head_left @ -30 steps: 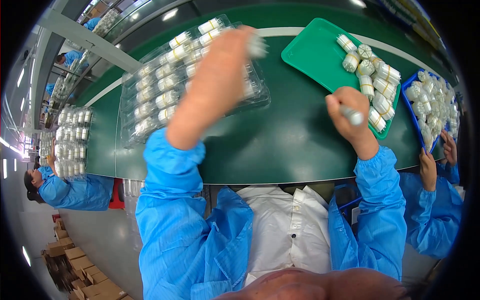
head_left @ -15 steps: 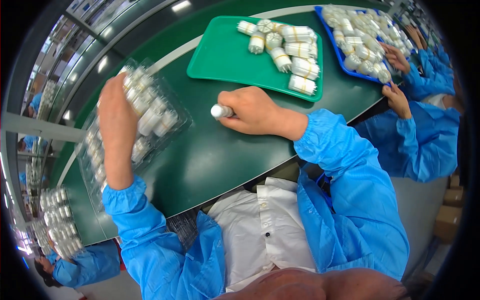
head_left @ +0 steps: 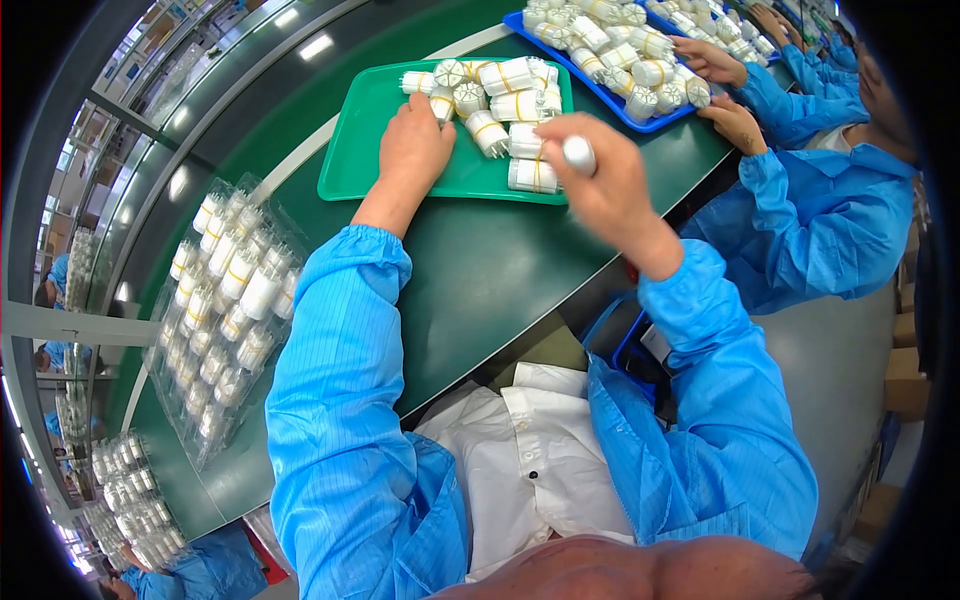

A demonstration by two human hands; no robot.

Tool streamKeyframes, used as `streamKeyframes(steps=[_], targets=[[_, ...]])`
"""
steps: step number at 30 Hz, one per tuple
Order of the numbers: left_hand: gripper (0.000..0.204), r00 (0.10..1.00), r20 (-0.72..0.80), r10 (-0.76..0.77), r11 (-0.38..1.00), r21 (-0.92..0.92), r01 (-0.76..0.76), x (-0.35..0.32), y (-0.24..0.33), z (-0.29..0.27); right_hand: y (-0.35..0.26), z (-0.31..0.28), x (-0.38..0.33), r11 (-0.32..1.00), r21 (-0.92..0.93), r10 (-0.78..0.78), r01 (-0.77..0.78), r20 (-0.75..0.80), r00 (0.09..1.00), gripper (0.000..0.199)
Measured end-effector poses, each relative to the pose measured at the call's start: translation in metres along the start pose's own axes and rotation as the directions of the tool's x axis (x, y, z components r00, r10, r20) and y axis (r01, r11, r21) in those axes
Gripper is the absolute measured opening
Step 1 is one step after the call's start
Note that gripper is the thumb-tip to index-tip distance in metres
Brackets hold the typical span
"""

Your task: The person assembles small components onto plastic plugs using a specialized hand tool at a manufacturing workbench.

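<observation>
My left hand (head_left: 412,150) reaches onto the green tray (head_left: 350,170), its fingers closed around a white bundle with a yellow band (head_left: 441,104). More banded white bundles (head_left: 487,133) stand and lie in the tray's right half, with thin pins or wires at their ends. My right hand (head_left: 605,180), slightly blurred, is in a fist near the tray's right edge. Out of that fist sticks the rounded end of a white cylinder (head_left: 579,153); the rest of it is hidden by the fingers.
On the left, a clear plastic tray (head_left: 205,440) holds rows of similar bundles. A blue tray (head_left: 640,127) heaped with bundles lies at the far right, by a co-worker's hands (head_left: 735,120). The green table's front edge (head_left: 520,330) runs slantwise before me.
My left hand has left the clear tray for a bundle in the green tray. My right hand has moved right and farther away, still holding the white cylinder. The view has shifted.
</observation>
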State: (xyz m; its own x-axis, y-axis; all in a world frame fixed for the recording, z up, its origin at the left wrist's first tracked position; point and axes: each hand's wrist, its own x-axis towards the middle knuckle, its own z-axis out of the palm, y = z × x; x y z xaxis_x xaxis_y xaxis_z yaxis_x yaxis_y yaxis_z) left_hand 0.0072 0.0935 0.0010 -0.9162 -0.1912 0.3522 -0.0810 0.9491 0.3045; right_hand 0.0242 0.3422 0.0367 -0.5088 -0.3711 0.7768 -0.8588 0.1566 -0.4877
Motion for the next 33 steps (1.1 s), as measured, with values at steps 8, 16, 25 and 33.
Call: streamKeyframes(steps=[8, 16, 25, 33], targets=[[0.041, 0.984, -0.171, 0.058, 0.998, -0.001, -0.059, -0.05, -0.009, -0.048, 0.042, -0.034, -0.011, 0.923, -0.376, 0.223, -0.083, 0.346, 0.911, 0.025], [0.037, 0.947, -0.269, 0.178, 0.973, -0.096, -0.21, -0.155, -0.006, -0.105, 0.003, -0.001, -0.03, 0.975, -0.224, 0.131, -0.008, 0.539, 0.832, 0.025], [0.042, 0.949, -0.242, 0.204, 0.947, -0.196, -0.253, -0.213, -0.032, -0.107, -0.041, 0.057, -0.031, 0.981, -0.048, -0.115, 0.185, 0.626, 0.771, 0.027], [0.048, 0.953, -0.247, 0.176, 0.956, -0.19, -0.225, -0.212, -0.038, -0.102, -0.05, 0.079, -0.019, 0.933, -0.055, -0.281, 0.355, 0.503, 0.817, 0.04]])
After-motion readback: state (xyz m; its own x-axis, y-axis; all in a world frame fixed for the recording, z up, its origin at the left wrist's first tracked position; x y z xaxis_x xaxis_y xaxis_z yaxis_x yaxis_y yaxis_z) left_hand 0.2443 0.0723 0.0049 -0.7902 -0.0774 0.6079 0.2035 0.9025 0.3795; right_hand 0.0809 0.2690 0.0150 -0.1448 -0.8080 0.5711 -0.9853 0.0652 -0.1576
